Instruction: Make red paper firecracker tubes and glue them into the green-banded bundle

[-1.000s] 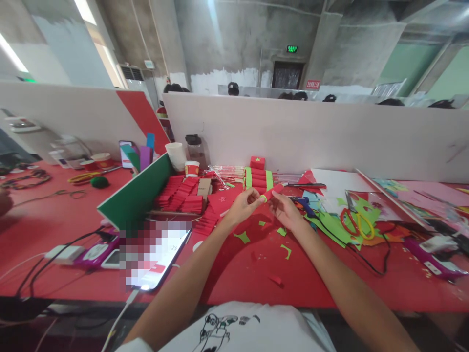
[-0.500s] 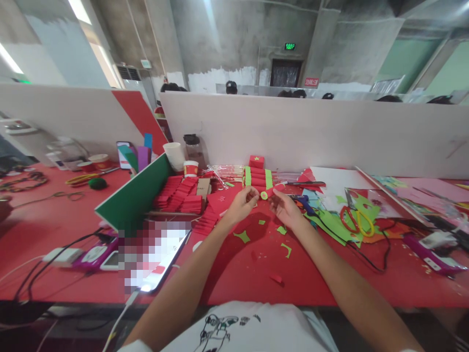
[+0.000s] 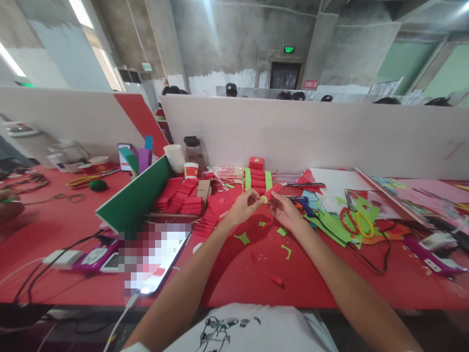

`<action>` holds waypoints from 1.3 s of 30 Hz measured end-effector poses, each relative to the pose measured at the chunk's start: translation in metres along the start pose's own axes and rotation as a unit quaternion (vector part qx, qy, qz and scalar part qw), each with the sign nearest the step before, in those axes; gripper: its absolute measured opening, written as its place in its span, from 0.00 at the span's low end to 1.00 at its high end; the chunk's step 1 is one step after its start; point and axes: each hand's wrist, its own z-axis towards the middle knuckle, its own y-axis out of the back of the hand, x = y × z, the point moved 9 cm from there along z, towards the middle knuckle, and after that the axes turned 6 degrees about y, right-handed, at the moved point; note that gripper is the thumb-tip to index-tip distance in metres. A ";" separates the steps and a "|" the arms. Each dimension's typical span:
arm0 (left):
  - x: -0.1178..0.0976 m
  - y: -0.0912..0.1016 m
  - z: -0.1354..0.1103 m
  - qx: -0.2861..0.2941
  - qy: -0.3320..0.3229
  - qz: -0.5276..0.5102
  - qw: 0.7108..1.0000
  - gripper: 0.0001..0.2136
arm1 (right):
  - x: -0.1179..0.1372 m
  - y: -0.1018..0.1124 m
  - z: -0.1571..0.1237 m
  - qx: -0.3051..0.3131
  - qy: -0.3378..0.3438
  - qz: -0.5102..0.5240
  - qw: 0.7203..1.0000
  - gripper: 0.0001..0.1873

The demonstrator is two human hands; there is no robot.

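Observation:
Between both hands I hold a small red paper roll (image 3: 271, 191) with a green end cap, just above the red table (image 3: 238, 274). My left hand (image 3: 242, 206) pinches the capped end with its fingertips. My right hand (image 3: 284, 210) closes its fingers around the roll's other end. Behind the hands stands a stack of red rolls bound with green bands (image 3: 257, 178), topped by a little red box with a star. Green paper scraps (image 3: 242, 238) lie on the table below my hands.
Piles of folded red paper (image 3: 179, 195) sit beside a leaning green board (image 3: 134, 198). A phone (image 3: 157, 256) on a cable lies at front left. Red-handled scissors (image 3: 353, 220), a glue gun (image 3: 304, 203) and coloured paper are at right. White partitions stand behind; another person's hand (image 3: 9, 208) is far left.
Both hands have stayed together on the red roll, shifting it only slightly. The camera view has drifted a little.

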 end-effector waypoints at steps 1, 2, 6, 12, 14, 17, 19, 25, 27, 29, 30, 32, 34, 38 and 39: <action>0.001 -0.001 0.000 0.003 -0.003 0.011 1.000 0.13 | 0.000 0.001 0.000 -0.003 -0.004 0.005 1.000 0.12; 0.003 -0.002 0.001 0.006 -0.006 0.022 1.000 0.11 | -0.001 0.002 0.001 -0.007 -0.007 0.009 1.000 0.12; 0.009 -0.005 0.002 0.017 -0.009 0.058 0.998 0.09 | 0.002 0.006 0.002 -0.028 0.000 0.019 0.999 0.12; 0.004 -0.005 -0.001 0.026 0.005 0.058 0.998 0.16 | 0.002 0.005 0.002 -0.017 0.001 0.007 1.000 0.11; 0.000 -0.004 -0.003 0.023 0.005 0.051 0.998 0.19 | 0.000 0.001 0.001 -0.001 -0.005 -0.002 1.000 0.12; -0.005 -0.004 -0.004 0.028 0.000 0.049 0.998 0.20 | 0.000 -0.004 0.000 0.016 -0.003 -0.016 1.000 0.13; -0.007 -0.006 -0.005 0.040 -0.005 0.047 0.998 0.20 | 0.001 -0.007 -0.002 0.025 0.001 -0.024 0.999 0.14; -0.006 -0.008 -0.006 0.042 -0.006 0.052 0.998 0.19 | 0.002 -0.012 -0.006 0.036 0.001 -0.032 0.999 0.15; -0.005 -0.007 -0.005 0.036 -0.009 0.057 0.998 0.19 | 0.002 -0.013 -0.006 0.035 -0.002 -0.027 0.999 0.15; -0.004 -0.007 -0.005 0.034 -0.012 0.055 0.998 0.19 | 0.001 -0.012 -0.006 0.034 -0.006 -0.015 0.999 0.14; -0.003 -0.007 -0.005 0.034 -0.013 0.052 0.998 0.19 | 0.000 -0.012 -0.005 0.031 -0.010 -0.006 0.999 0.13; -0.002 -0.007 -0.004 0.033 -0.014 0.047 0.998 0.19 | -0.003 -0.008 -0.004 0.016 -0.026 0.023 0.999 0.12; -0.002 -0.006 -0.003 0.031 -0.015 0.044 0.998 0.18 | -0.007 -0.003 -0.003 -0.003 -0.045 0.051 0.998 0.11; 0.002 -0.004 0.000 0.022 -0.012 0.055 0.998 0.13 | -0.010 0.002 -0.002 -0.019 -0.067 0.074 0.995 0.09; 0.004 -0.004 0.000 0.020 -0.009 0.061 0.998 0.11 | -0.010 0.002 -0.002 -0.021 -0.069 0.078 0.994 0.08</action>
